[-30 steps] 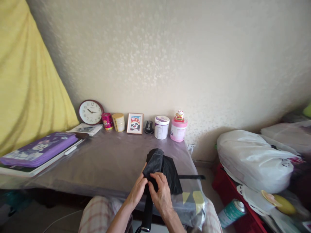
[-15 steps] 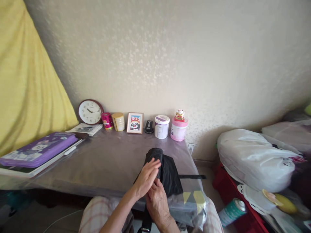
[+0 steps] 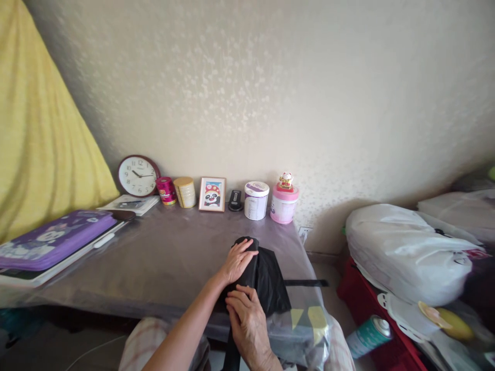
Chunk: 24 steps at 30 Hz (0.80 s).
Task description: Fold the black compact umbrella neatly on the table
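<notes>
A black folding umbrella (image 3: 271, 286) lies on the table near its front edge, its cloth partly gathered and partly spread to the right. My left hand (image 3: 238, 262) rests flat on the gathered folds with its fingers stretched out. Just below it, my right hand (image 3: 247, 317) has its fingers curled on the lower end of the umbrella. A black strap (image 3: 307, 283) sticks out to the right from the cloth. Below my right hand a dark part hangs past the table edge, partly hidden.
Along the wall stand a clock (image 3: 138, 175), a pink can (image 3: 166, 190), a yellow-lidded jar (image 3: 185, 192), a panda picture frame (image 3: 212, 194) and two tubs (image 3: 256, 202). A purple case (image 3: 58, 239) lies at left. To the right are a white bag (image 3: 406, 252) and a spray can (image 3: 369, 336).
My left hand has slid up along the folds, away from my right hand. My right hand has shifted slightly. The dark part below it now hangs lower in view.
</notes>
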Tool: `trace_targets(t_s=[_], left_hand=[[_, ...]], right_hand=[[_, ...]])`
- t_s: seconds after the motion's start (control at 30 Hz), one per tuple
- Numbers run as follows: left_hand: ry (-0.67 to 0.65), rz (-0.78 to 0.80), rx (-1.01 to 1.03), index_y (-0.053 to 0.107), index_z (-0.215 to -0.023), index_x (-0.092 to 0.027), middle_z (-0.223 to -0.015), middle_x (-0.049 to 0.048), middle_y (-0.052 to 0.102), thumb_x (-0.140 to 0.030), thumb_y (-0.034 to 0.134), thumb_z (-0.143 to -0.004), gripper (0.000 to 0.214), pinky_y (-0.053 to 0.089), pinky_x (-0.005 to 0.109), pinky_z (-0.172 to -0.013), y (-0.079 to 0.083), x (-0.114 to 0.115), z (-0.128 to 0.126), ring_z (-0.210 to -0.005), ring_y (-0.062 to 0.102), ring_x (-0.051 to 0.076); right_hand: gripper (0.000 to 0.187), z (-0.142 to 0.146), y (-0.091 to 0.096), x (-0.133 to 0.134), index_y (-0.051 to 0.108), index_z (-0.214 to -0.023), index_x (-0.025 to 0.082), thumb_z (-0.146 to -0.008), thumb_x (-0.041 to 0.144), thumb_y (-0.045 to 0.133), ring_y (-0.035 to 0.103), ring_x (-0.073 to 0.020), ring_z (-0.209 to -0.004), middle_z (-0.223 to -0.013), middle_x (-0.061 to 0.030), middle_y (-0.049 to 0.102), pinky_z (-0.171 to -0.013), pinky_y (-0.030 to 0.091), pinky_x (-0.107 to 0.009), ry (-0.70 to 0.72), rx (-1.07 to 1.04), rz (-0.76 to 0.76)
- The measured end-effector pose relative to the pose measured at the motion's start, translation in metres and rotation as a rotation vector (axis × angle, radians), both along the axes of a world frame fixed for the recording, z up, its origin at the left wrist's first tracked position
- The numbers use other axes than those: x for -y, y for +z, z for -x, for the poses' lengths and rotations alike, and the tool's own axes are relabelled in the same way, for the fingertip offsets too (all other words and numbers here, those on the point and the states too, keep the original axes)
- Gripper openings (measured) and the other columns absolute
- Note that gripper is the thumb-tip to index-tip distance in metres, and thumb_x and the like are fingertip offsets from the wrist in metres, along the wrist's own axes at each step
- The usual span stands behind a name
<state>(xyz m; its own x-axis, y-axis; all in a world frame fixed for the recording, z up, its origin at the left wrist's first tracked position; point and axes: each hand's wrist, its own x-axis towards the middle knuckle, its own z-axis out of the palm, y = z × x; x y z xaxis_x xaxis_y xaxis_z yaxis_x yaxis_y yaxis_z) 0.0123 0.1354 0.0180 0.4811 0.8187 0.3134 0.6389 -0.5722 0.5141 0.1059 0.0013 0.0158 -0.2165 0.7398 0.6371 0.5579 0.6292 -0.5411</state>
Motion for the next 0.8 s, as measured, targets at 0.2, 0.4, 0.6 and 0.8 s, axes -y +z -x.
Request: trace_targets(t_s=[0.2,0.4,0.6,0.8], left_hand=[[0.26,0.019,0.076,0.043,-0.132,-0.015,-0.141,0.0111,0.04,-0.03,0.021,-0.095,0.045,0.028,0.042,-0.108,-0.007,-0.022,0.011,-0.131,0.035,0.02],[0.161,-0.028,0.105,0.043,-0.132,-0.026,-0.143,-0.0008,0.038,-0.037,0.024,-0.095,0.043,0.022,0.036,-0.112,0.017,0.03,0.007,-0.134,0.029,0.015],[-0.074,0.228,0.241,0.054,-0.122,-0.026,-0.141,-0.0016,0.041,-0.039,0.014,-0.096,0.049,0.022,0.04,-0.112,0.013,0.073,0.012,-0.136,0.024,0.015],[-0.018,0.22,0.301,0.041,-0.133,-0.028,-0.148,-0.0025,0.027,-0.039,0.018,-0.096,0.045,0.022,0.04,-0.112,-0.006,0.077,0.017,-0.138,0.015,0.015]], right_hand=[[0.034,0.0,0.002,0.001,0.066,-0.098,0.025,-0.079,0.0,0.053,0.053,-0.0211,-0.1,-0.094,-0.0008,0.068,-0.089,0.046,-0.037,0.004,-0.013,-0.003],[0.03,0.001,0.0,0.001,0.067,-0.093,0.022,-0.078,0.0,0.052,0.053,-0.0204,-0.095,-0.091,-0.0027,0.068,-0.084,0.047,-0.034,-0.007,-0.012,0.012],[0.028,0.001,0.004,0.002,0.067,-0.085,0.021,-0.077,0.0,0.049,0.055,-0.019,-0.095,-0.088,-0.0039,0.067,-0.084,0.047,-0.032,0.016,-0.032,0.011],[0.018,-0.023,0.013,0.002,0.067,-0.087,0.022,-0.085,0.017,0.05,0.061,-0.0163,-0.089,-0.091,-0.0031,0.068,-0.081,0.049,-0.029,0.044,-0.281,0.197]])
